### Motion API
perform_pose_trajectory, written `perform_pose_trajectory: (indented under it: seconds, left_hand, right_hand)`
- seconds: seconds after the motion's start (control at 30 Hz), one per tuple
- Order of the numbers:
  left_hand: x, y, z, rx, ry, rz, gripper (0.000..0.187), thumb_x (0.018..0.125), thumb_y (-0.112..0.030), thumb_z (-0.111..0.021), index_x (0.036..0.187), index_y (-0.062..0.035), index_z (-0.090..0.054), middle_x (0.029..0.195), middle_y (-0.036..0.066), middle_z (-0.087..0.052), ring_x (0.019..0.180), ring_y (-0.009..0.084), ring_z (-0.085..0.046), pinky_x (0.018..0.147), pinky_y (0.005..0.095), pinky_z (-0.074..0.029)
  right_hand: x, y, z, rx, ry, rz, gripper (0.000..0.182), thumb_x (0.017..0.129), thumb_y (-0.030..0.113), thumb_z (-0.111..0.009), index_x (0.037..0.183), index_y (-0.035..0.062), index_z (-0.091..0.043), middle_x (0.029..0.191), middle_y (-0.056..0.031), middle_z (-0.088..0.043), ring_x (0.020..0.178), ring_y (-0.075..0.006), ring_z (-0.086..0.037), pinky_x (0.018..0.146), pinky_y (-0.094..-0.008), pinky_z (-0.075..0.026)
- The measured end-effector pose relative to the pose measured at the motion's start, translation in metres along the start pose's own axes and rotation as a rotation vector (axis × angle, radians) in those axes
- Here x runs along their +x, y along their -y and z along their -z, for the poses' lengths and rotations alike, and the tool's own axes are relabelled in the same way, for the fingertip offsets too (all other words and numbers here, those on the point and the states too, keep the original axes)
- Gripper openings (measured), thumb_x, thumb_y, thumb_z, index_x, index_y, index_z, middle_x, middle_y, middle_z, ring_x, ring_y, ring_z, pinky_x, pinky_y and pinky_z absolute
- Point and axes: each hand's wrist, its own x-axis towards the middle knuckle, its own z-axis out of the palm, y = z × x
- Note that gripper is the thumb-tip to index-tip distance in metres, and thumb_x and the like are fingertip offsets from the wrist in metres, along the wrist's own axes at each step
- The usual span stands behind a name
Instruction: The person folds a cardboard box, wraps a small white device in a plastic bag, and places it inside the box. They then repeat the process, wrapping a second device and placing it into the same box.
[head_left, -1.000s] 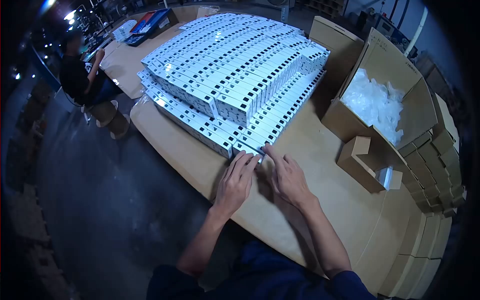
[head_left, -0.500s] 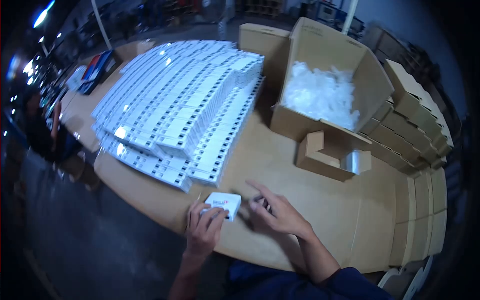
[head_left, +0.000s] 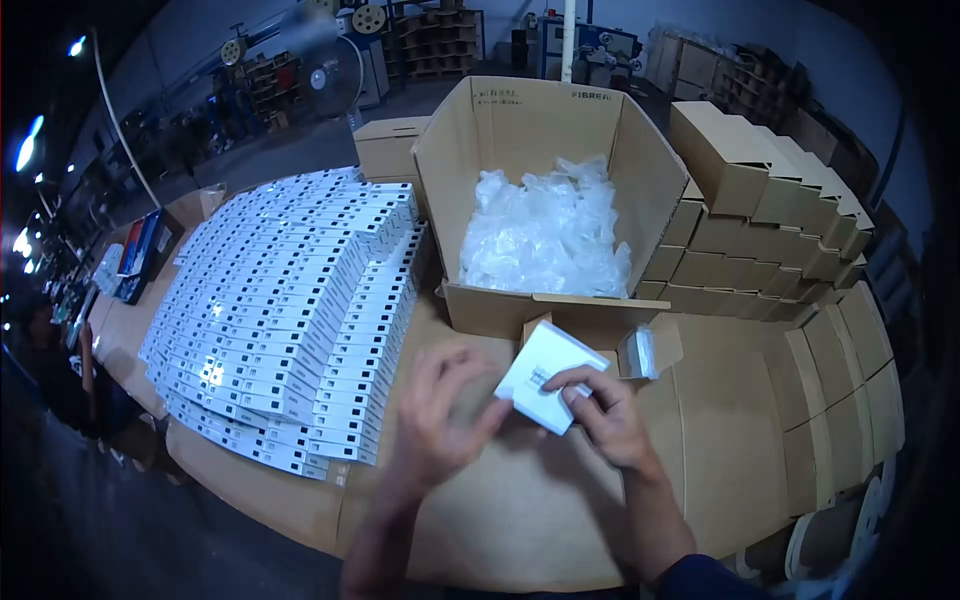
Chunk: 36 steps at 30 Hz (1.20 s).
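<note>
A small flat white box (head_left: 548, 372) with dark print on its face is held tilted above the table by my right hand (head_left: 612, 418), thumb and fingers pinching its right side. My left hand (head_left: 440, 415), smeared by motion, is beside the box's left corner with its fingers curved and apart; the thumb tip overlaps that corner. Just behind the white box stands an open brown carton (head_left: 655, 312), partly hidden by it. Inside the carton's right end, another white box (head_left: 637, 354) stands on edge.
Many white boxes (head_left: 270, 290) are stacked in rows on the left of the table (head_left: 480, 520). A large cardboard box (head_left: 545, 120) holding clear plastic bags (head_left: 550, 225) stands behind. Brown cartons (head_left: 760, 230) are piled at right. A person (head_left: 60, 370) is at far left.
The white box has gone from the table under my left hand up into my right hand, farther forward. My left hand has come away from its face. The view has turned right.
</note>
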Motion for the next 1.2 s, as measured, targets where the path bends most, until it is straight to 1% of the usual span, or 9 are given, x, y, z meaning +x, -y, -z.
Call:
perform_pose_trajectory:
  seconds: [0.13, 0.4, 0.57, 0.6, 0.73, 0.83, 0.97, 1.13, 1.2]
  left_hand:
    - [0.090, 0.068, -0.055, 0.116, 0.108, 0.028, 0.015, 0.084, -0.010, -0.078, 0.095, -0.0010, -0.072, 0.095, 0.015, -0.072, 0.091, 0.0314, -0.068, 0.078, 0.0389, -0.054]
    - [0.137, 0.177, -0.150, 0.341, 0.290, 0.056, 0.027, 0.079, -0.021, -0.081, 0.086, 0.0023, -0.071, 0.083, 0.022, -0.072, 0.082, 0.0401, -0.071, 0.078, 0.0467, -0.056]
    - [0.142, 0.145, -0.107, 0.035, 0.087, 0.294, 0.024, 0.083, -0.015, -0.078, 0.091, 0.0032, -0.066, 0.081, 0.014, -0.072, 0.071, 0.0214, -0.070, 0.069, 0.0355, -0.056]
    - [0.142, 0.138, -0.097, -0.045, 0.125, 0.413, 0.017, 0.089, -0.009, -0.074, 0.097, 0.0024, -0.065, 0.082, 0.008, -0.071, 0.075, 0.0091, -0.066, 0.067, 0.0261, -0.054]
    - [0.127, 0.126, -0.086, -0.786, -0.016, 0.536, 0.020, 0.094, 0.000, -0.067, 0.113, 0.0021, -0.060, 0.096, 0.005, -0.071, 0.084, 0.0098, -0.068, 0.074, 0.0227, -0.055]
    - [0.108, 0.088, -0.077, -0.879, -0.082, 0.508, 0.022, 0.093, 0.003, -0.069, 0.113, 0.0035, -0.058, 0.100, 0.006, -0.067, 0.092, 0.0087, -0.065, 0.081, 0.0214, -0.053]
    - [0.076, 0.045, -0.057, -0.886, 0.172, 0.485, 0.022, 0.097, 0.003, -0.065, 0.118, 0.0033, -0.058, 0.101, 0.005, -0.067, 0.093, 0.0071, -0.063, 0.082, 0.0217, -0.053]
    - [0.038, 0.017, -0.055, -1.032, 0.212, 0.538, 0.009, 0.103, -0.006, -0.061, 0.110, -0.0005, -0.058, 0.096, 0.004, -0.067, 0.088, 0.0036, -0.061, 0.073, 0.0210, -0.050]
    - [0.020, 0.008, -0.055, -1.042, 0.150, 0.566, 0.007, 0.106, -0.010, -0.058, 0.104, -0.0032, -0.056, 0.093, 0.003, -0.066, 0.084, 0.0034, -0.060, 0.072, 0.0211, -0.049]
  right_hand:
    - [0.030, 0.044, 0.030, -0.313, -0.244, 0.249, 0.020, 0.104, 0.004, -0.050, 0.109, 0.0007, -0.069, 0.097, -0.0048, -0.067, 0.078, -0.0090, -0.062, 0.070, -0.0251, -0.053]
    - [0.074, 0.058, 0.059, -0.441, -0.364, 0.359, 0.018, 0.097, 0.002, -0.059, 0.108, 0.0057, -0.072, 0.096, -0.0061, -0.063, 0.077, -0.0097, -0.059, 0.067, -0.0242, -0.048]
    - [0.087, 0.040, 0.066, -0.579, -0.462, 0.433, 0.016, 0.091, 0.007, -0.068, 0.106, 0.0091, -0.074, 0.091, -0.0056, -0.061, 0.071, -0.0119, -0.054, 0.063, -0.0282, -0.046]
    - [0.090, 0.040, 0.064, -0.611, -0.463, 0.427, 0.016, 0.091, 0.008, -0.069, 0.106, 0.0093, -0.074, 0.090, -0.0053, -0.061, 0.070, -0.0122, -0.053, 0.063, -0.0280, -0.046]
    - [0.100, 0.054, 0.046, -0.810, -0.501, 0.429, 0.025, 0.084, 0.019, -0.079, 0.108, 0.0124, -0.075, 0.088, -0.0068, -0.061, 0.072, -0.0176, -0.052, 0.066, -0.0308, -0.047]
    - [0.104, 0.067, 0.032, -0.850, -0.459, 0.537, 0.041, 0.077, 0.030, -0.088, 0.112, 0.0130, -0.075, 0.089, -0.0093, -0.061, 0.075, -0.0197, -0.054, 0.069, -0.0322, -0.048]
    - [0.095, 0.074, 0.033, -0.879, -0.196, 0.442, 0.055, 0.070, 0.037, -0.094, 0.115, 0.0118, -0.074, 0.095, -0.0114, -0.062, 0.080, -0.0222, -0.058, 0.072, -0.0326, -0.050]
    - [0.060, 0.052, 0.033, -0.486, -0.010, 0.071, 0.024, 0.089, 0.028, -0.082, 0.097, 0.0054, -0.075, 0.086, -0.0033, -0.057, 0.076, -0.0098, -0.050, 0.068, -0.0271, -0.043]
    - [0.041, 0.034, 0.033, -0.502, -0.113, 0.171, 0.024, 0.090, 0.026, -0.081, 0.094, 0.0039, -0.075, 0.085, -0.0026, -0.056, 0.075, -0.0092, -0.050, 0.066, -0.0263, -0.042]
